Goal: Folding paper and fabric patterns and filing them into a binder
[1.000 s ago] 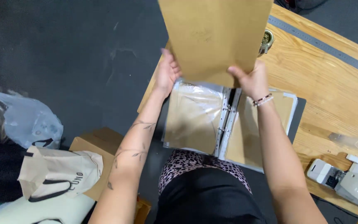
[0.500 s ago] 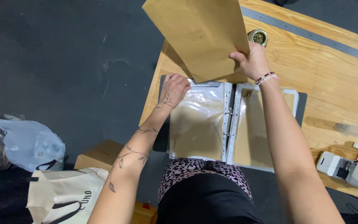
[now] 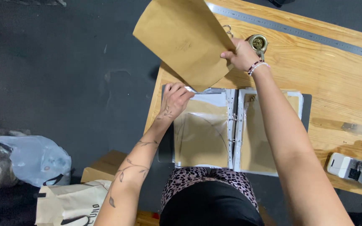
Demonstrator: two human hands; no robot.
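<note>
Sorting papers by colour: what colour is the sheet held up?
Plain tan-brown sheet, in the right hand; head view.

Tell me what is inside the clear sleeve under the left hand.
The clear sleeve holds brown paper pieces. The left hand covers its top corner; anything beneath the paper is hidden.

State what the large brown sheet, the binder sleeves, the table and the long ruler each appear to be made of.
Brown sheet: matte kraft paper or thin card; it holds flat. Binder sleeves: clear glossy plastic, showing glare and wrinkles. Table: pale wood with visible grain. Ruler: probably metal, grey with a dull sheen.
</note>
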